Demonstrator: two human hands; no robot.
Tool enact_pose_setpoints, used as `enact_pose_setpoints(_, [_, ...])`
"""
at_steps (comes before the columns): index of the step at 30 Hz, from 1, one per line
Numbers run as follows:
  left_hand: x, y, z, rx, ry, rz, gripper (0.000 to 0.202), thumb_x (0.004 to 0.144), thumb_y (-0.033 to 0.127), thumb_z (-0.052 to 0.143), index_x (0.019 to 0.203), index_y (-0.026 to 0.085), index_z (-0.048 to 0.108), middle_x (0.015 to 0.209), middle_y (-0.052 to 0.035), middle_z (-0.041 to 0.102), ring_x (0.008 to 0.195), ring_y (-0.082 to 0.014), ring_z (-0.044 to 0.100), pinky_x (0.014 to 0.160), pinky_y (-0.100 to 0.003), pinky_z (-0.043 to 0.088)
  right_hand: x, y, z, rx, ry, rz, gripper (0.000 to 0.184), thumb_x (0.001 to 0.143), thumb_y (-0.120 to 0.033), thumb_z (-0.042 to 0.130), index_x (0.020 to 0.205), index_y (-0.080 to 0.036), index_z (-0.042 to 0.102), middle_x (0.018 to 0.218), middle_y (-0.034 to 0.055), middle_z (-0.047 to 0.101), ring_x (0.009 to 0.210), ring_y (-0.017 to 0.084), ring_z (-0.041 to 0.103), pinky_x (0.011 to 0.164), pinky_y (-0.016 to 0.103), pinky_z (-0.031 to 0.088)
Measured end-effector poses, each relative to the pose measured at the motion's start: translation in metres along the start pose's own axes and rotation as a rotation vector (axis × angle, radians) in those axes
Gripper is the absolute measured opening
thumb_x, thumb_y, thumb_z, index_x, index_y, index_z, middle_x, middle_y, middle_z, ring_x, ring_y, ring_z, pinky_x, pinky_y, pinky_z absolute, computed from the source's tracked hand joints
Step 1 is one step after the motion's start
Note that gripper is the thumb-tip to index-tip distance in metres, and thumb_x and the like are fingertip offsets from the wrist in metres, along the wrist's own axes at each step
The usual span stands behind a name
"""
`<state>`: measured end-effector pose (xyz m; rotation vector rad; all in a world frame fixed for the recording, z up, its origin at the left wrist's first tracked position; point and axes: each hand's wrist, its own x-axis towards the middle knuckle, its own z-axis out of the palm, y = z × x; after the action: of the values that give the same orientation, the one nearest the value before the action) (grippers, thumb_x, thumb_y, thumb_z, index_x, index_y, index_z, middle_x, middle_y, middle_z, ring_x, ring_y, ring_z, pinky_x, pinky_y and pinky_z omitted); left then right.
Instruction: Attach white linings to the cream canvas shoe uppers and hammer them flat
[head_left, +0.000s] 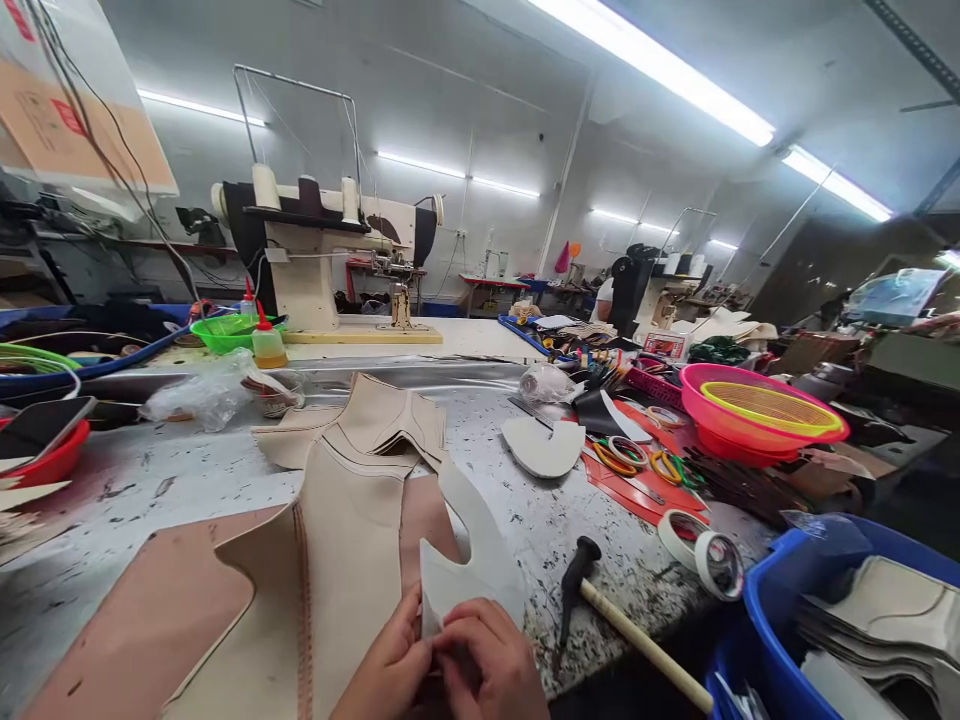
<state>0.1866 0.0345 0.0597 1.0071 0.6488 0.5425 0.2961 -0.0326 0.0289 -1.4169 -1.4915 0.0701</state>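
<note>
My left hand pinches the near edge of a white curved sheet piece, thumb against its lower corner. Close beside it, my right hand has its fingers curled and closed on the same edge; the fingertips are partly hidden. The white piece arches up and away to the right of a beige leather-like panel with a stitched seam down it. This panel lies over a pinkish flat sheet. Behind it rests a small stack of beige cut pieces with dark lines.
A hammer lies to the right, near rolls of tape and scissors. A blue bin with beige pieces stands at the lower right. Pink and yellow baskets sit behind. A sewing machine stands across the table.
</note>
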Motion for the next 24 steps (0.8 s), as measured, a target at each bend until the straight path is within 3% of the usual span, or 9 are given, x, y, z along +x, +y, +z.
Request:
enact_pose_setpoints(3, [0.0, -0.001, 0.001, 0.009, -0.016, -0.033, 0.048, 0.061, 0.026, 0.065, 0.108, 0.02, 0.057, 0.089, -0.0038, 0.063, 0.092, -0.0242, 0.055, 0.08, -0.033, 0.045, 0.006, -0.002, -0.002, 0.044, -0.047, 0.085, 0.023, 0.07, -0.007, 0.049, 0.086, -0.021, 0.059, 0.073, 0.0018, 0.061, 0.066, 0.016, 0.058, 0.059, 0.024, 0.046])
enact_pose_setpoints(6, [-0.003, 0.0, 0.003, 0.058, -0.007, -0.033, 0.049, 0.062, 0.03, 0.065, 0.109, 0.021, 0.055, 0.09, -0.0028, 0.062, 0.084, -0.0202, 0.055, 0.077, -0.03, 0.046, 0.015, -0.004, -0.008, 0.195, -0.136, 0.331, 0.031, 0.065, -0.009, 0.05, 0.092, -0.018, 0.062, 0.071, 0.0015, 0.061, 0.063, 0.016, 0.058, 0.059, 0.024, 0.046])
enact_pose_setpoints(9, [-0.005, 0.004, 0.006, 0.149, 0.003, -0.061, 0.05, 0.063, 0.032, 0.062, 0.111, 0.02, 0.054, 0.1, -0.0044, 0.06, 0.079, -0.0183, 0.054, 0.067, -0.027, 0.048, 0.024, -0.007, -0.016, 0.365, -0.197, 0.58, 0.018, 0.061, -0.014, 0.053, 0.077, -0.016, 0.062, 0.067, 0.0008, 0.059, 0.062, 0.016, 0.056, 0.059, 0.026, 0.045])
enact_pose_setpoints(11, [-0.005, 0.008, 0.008, 0.202, 0.017, -0.083, 0.054, 0.063, 0.031, 0.06, 0.114, 0.02, 0.051, 0.105, -0.0056, 0.058, 0.08, -0.019, 0.054, 0.063, -0.026, 0.047, 0.027, -0.007, -0.021, 0.459, -0.202, 0.667, 0.007, 0.06, -0.019, 0.056, 0.067, -0.018, 0.057, 0.062, -0.0009, 0.056, 0.06, 0.015, 0.053, 0.057, 0.025, 0.043])
enact_pose_setpoints(16, [-0.004, 0.012, 0.007, 0.31, 0.025, -0.095, 0.059, 0.063, 0.029, 0.056, 0.12, 0.019, 0.047, 0.107, -0.0076, 0.058, 0.081, -0.0199, 0.054, 0.059, -0.024, 0.046, 0.025, 0.004, -0.03, 0.633, -0.073, 0.718, 0.015, 0.058, -0.026, 0.064, 0.061, -0.019, 0.05, 0.06, -0.0037, 0.051, 0.058, 0.012, 0.047, 0.055, 0.023, 0.039])
enact_pose_setpoints(19, [-0.002, 0.007, -0.001, 0.346, 0.035, -0.088, 0.06, 0.065, 0.029, 0.053, 0.123, 0.019, 0.044, 0.105, -0.0071, 0.059, 0.076, -0.0179, 0.054, 0.058, -0.023, 0.044, 0.023, 0.019, -0.036, 0.726, 0.045, 0.765, 0.023, 0.055, -0.026, 0.069, 0.072, -0.019, 0.056, 0.061, -0.0039, 0.053, 0.058, 0.012, 0.048, 0.055, 0.023, 0.038])
enact_pose_setpoints(22, [0.001, 0.002, -0.011, 0.349, 0.096, -0.082, 0.061, 0.064, 0.031, 0.052, 0.123, 0.02, 0.044, 0.102, -0.0056, 0.06, 0.073, -0.0164, 0.054, 0.057, -0.023, 0.043, 0.021, 0.033, -0.049, 0.711, 0.069, 0.783, 0.033, 0.053, -0.028, 0.072, 0.082, -0.017, 0.063, 0.066, -0.0001, 0.06, 0.062, 0.014, 0.052, 0.058, 0.025, 0.039])
enact_pose_setpoints(24, [0.003, 0.001, -0.017, 0.334, 0.133, -0.078, 0.061, 0.063, 0.031, 0.053, 0.122, 0.02, 0.044, 0.092, -0.0037, 0.061, 0.071, -0.0163, 0.054, 0.057, -0.023, 0.042, 0.02, 0.04, -0.06, 0.636, 0.054, 0.791, 0.026, 0.052, -0.029, 0.073, 0.072, -0.016, 0.064, 0.062, -0.0003, 0.059, 0.059, 0.014, 0.05, 0.057, 0.025, 0.038])
